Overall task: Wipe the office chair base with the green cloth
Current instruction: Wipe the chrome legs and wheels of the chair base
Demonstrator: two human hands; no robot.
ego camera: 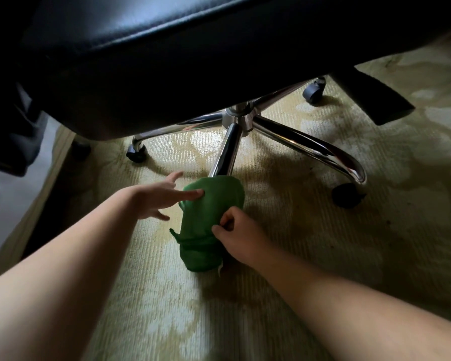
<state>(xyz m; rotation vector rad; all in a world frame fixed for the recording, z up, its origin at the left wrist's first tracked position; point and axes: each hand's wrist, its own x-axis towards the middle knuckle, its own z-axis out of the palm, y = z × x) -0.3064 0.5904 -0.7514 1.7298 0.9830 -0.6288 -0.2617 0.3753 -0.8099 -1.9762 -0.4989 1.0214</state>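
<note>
The chrome chair base (238, 118) spreads its legs from a hub under the black seat. The green cloth (214, 204) is draped over the outer end of the leg that points toward me, hiding that leg's caster. My left hand (159, 199) is spread open, a straight finger pressing the cloth's upper left side. My right hand (235, 230) pinches the cloth's right edge between thumb and curled fingers.
The black leather seat (167, 48) overhangs the base and fills the top of the view. Black casters (137, 152) (348, 195) (314, 91) stand on a pale patterned carpet (297, 256). A dark armrest (375, 100) hangs at the right. Bare floor (8, 209) lies at the far left.
</note>
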